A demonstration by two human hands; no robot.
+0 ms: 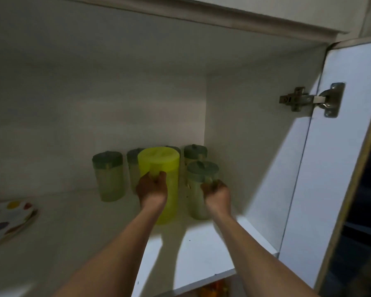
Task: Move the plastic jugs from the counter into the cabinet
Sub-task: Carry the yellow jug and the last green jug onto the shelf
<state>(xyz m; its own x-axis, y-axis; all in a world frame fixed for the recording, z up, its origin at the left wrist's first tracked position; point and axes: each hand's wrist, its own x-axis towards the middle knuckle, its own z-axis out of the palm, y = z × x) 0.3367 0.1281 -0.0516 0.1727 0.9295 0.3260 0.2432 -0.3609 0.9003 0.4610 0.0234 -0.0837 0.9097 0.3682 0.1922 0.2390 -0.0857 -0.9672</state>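
Inside the white cabinet (240,133), a tall yellow-green plastic jug (165,168) stands on the shelf (201,249). My left hand (152,189) grips its handle. To its right stands a clear jug with a grey-green lid (196,198); my right hand (216,195) is closed around its handle. Three more clear jugs with grey-green lids stand behind: one at the left (109,176), one partly hidden behind the yellow jug (134,166), one in the back right corner (195,153).
A stack of polka-dot plates (7,219) lies on the shelf at the left edge. The cabinet door (338,168) hangs open on the right, with a metal hinge (308,100). Something orange shows below the shelf edge (212,289).
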